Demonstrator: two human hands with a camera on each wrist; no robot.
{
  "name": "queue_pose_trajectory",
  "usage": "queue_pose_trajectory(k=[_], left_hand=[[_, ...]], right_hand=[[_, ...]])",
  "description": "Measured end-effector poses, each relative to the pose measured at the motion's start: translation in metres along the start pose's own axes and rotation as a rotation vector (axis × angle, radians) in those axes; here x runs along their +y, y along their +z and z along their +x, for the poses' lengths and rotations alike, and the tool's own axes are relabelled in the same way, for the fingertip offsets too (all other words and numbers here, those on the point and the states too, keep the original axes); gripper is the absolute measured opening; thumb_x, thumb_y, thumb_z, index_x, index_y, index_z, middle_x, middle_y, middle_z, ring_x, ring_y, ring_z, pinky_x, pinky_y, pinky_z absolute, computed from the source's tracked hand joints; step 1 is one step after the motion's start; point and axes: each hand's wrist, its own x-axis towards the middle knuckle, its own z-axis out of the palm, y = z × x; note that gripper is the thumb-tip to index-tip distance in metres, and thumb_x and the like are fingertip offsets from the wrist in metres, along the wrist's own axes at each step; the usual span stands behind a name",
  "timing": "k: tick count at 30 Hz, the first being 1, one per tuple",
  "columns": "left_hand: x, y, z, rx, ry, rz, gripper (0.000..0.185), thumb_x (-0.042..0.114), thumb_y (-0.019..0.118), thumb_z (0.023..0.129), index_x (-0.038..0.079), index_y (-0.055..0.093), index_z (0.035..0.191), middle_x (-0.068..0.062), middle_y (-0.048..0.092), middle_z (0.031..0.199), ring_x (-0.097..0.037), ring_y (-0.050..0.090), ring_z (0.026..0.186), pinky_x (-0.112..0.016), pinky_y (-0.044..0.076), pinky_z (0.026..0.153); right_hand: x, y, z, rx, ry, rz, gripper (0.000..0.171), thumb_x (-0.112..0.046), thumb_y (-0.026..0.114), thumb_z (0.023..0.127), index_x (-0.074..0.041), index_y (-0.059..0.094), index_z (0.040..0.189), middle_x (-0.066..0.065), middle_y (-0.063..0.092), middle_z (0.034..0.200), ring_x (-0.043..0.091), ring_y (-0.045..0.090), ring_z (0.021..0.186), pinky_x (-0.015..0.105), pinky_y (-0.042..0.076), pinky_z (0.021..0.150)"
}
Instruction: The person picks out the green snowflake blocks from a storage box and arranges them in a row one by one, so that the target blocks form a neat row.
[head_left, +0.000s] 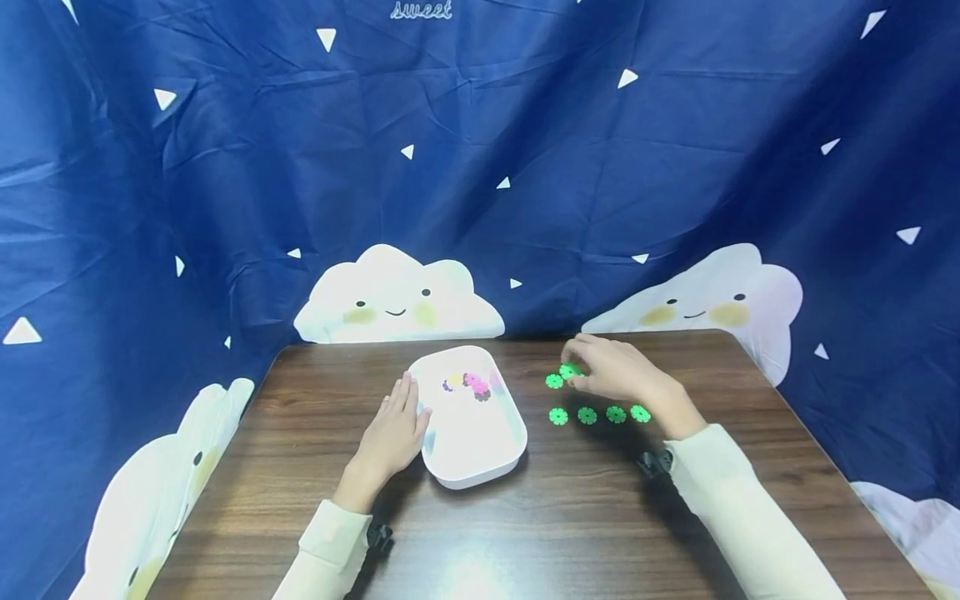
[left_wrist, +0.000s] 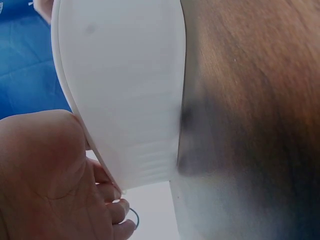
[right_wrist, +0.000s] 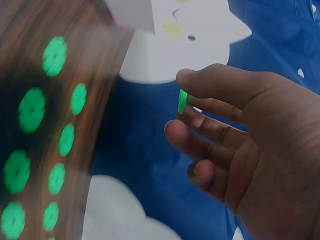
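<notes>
My right hand pinched a green disc between thumb and forefinger, a grip only the right wrist view showed. My left hand rested flat against the white tray, mid-table. Four green discs lay toward the table's right edge, bare wood before them.

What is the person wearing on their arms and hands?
Both arms wear long cream sleeves, the left sleeve and the right sleeve, each ending at the wrist. A small black strap-on device sits at each wrist: left wrist device, right wrist device. The left hand and right hand are bare, without gloves.
</notes>
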Motion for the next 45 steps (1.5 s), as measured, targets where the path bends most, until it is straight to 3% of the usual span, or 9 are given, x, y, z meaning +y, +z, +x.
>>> queue_pose_trajectory(k=[11, 23, 30, 45], left_hand=[[0.003, 0.000, -0.002, 0.000, -0.010, -0.019, 0.065, 0.037, 0.034, 0.106, -0.005, 0.020, 0.153, -0.020, 0.010, 0.164, -0.033, 0.012, 0.153, -0.053, 0.022, 0.122], [0.003, -0.001, 0.001, -0.006, -0.009, -0.026, 0.065, 0.037, 0.034, 0.106, -0.006, 0.020, 0.153, -0.021, 0.013, 0.163, -0.034, 0.013, 0.152, -0.054, 0.022, 0.122], [0.004, 0.001, 0.002, -0.019, -0.015, -0.033, 0.065, 0.037, 0.034, 0.106, -0.004, 0.019, 0.154, -0.020, 0.010, 0.164, -0.033, 0.012, 0.153, -0.053, 0.022, 0.122], [0.004, 0.004, 0.005, -0.013, -0.002, -0.008, 0.065, 0.039, 0.033, 0.106, -0.004, 0.021, 0.154, -0.019, 0.012, 0.164, -0.033, 0.014, 0.152, -0.052, 0.023, 0.122]], right_hand=[[0.064, 0.002, -0.056, 0.021, 0.122, 0.029, 0.027, -0.029, 0.077, 0.082, -0.020, 0.066, 0.105, -0.003, 0.063, 0.102, 0.016, 0.062, 0.083, 0.043, 0.050, 0.065], [0.124, 0.038, -0.098, -0.006, 0.225, 0.090, 0.027, -0.023, 0.077, 0.082, -0.015, 0.066, 0.105, 0.004, 0.065, 0.103, 0.021, 0.063, 0.089, 0.044, 0.051, 0.065], [0.139, 0.053, -0.108, -0.005, 0.268, 0.119, 0.027, -0.023, 0.077, 0.083, -0.014, 0.066, 0.105, 0.009, 0.065, 0.109, 0.033, 0.064, 0.100, 0.055, 0.051, 0.072], [0.143, 0.069, -0.108, 0.011, 0.269, 0.122, 0.025, -0.022, 0.077, 0.083, -0.013, 0.067, 0.104, 0.009, 0.065, 0.108, 0.036, 0.064, 0.103, 0.058, 0.051, 0.076]])
